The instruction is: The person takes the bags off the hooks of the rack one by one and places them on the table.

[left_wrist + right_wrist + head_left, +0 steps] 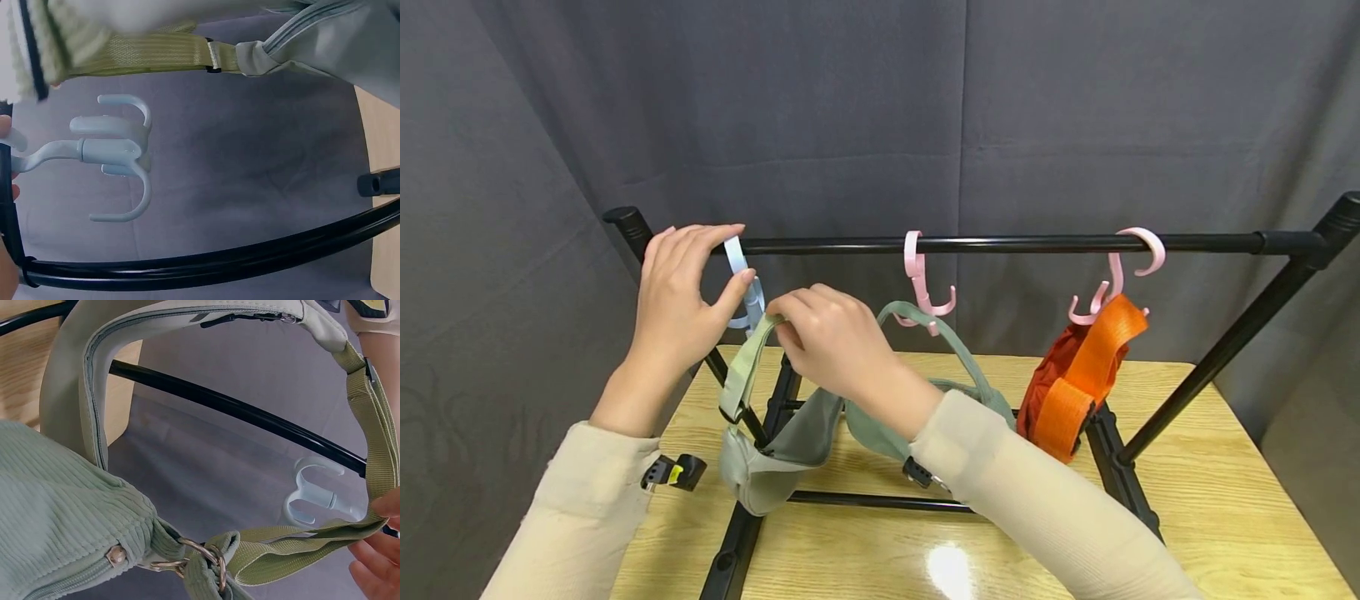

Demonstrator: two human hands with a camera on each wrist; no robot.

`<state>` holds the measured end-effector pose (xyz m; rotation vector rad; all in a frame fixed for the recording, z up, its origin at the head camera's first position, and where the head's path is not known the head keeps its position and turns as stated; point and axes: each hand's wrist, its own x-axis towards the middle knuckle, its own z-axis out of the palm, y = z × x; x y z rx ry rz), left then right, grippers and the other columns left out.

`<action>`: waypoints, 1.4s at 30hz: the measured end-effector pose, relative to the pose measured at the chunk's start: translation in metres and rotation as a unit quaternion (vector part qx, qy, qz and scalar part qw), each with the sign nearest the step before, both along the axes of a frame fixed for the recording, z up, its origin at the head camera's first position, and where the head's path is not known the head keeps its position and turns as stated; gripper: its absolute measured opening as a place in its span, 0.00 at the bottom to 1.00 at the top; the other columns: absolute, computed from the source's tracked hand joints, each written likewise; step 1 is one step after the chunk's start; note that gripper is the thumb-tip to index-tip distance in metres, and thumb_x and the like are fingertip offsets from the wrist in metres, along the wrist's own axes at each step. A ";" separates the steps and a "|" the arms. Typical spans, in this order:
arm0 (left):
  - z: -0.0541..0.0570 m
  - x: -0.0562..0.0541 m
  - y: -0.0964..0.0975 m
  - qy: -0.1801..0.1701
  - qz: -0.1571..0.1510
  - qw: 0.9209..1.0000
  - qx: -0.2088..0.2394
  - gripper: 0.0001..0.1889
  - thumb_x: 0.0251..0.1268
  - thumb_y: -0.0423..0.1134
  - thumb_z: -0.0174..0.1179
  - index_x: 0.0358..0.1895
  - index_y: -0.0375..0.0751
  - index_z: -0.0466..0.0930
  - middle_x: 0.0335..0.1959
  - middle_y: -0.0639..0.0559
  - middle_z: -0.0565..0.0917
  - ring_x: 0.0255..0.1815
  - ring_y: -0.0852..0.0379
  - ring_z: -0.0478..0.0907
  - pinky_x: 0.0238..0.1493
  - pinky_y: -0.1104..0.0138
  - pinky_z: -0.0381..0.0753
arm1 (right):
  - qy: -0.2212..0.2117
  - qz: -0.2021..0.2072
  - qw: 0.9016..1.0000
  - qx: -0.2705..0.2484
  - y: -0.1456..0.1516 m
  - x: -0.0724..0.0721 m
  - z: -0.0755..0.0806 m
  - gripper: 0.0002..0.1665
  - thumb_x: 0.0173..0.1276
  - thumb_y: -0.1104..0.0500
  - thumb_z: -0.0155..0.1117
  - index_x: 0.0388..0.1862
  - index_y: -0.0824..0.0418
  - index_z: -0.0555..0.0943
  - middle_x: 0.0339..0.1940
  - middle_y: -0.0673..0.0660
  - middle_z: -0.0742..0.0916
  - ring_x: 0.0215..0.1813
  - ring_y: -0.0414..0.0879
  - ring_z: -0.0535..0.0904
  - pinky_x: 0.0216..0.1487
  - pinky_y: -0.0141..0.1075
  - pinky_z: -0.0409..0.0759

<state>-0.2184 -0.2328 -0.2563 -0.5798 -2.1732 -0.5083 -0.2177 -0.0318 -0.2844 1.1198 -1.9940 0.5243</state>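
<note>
My left hand [681,292] is up at the left end of the black rail, pinching a pale blue hook [753,296] between index finger and thumb. In the left wrist view the curved prongs of this hook [125,150] point away from the fingers. My right hand [835,337] grips the yellow-green webbing strap [375,444] of a grey zippered bag [756,475], beside the blue hook. The bag hangs below the strap, sagging open in a loop. A green corduroy bag [69,506] with metal rings hangs behind my right forearm, its strap loop overlapping the middle pink hook [919,283].
The black rail [1015,243] runs across a rack standing on a wooden table [865,550]. From the right pink hook [1138,242] hangs an orange bag [1075,392]. Slanted posts [1217,358] rise at both ends, and a grey curtain [850,108] covers the back.
</note>
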 end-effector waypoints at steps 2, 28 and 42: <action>0.001 0.001 0.000 -0.003 -0.001 1.000 -0.001 0.23 0.66 0.37 0.64 0.64 0.39 0.76 0.56 0.41 0.80 0.61 0.41 0.70 0.73 0.49 0.50 | 0.006 0.000 1.000 -0.001 0.000 0.000 -0.002 0.07 0.64 0.65 0.65 0.39 0.59 0.86 0.38 0.50 0.89 0.36 0.43 0.82 0.36 0.32 0.81; 0.004 0.013 0.001 0.018 0.016 1.000 -0.003 0.30 0.65 0.37 0.63 0.70 0.38 0.70 0.70 0.46 0.72 0.73 0.46 0.62 0.75 0.49 0.46 | 0.029 -0.001 1.000 -0.003 0.002 -0.002 -0.009 0.06 0.62 0.65 0.66 0.38 0.59 0.86 0.36 0.50 0.88 0.35 0.43 0.82 0.37 0.32 0.80; -0.013 0.045 0.009 0.136 -0.040 0.986 0.084 0.27 0.72 0.54 0.53 0.57 0.32 0.80 0.60 0.42 0.81 0.65 0.41 0.71 0.69 0.50 0.62 | 0.022 0.000 1.000 -0.002 0.003 -0.006 -0.009 0.07 0.62 0.65 0.66 0.38 0.59 0.86 0.36 0.50 0.89 0.35 0.42 0.82 0.38 0.32 0.80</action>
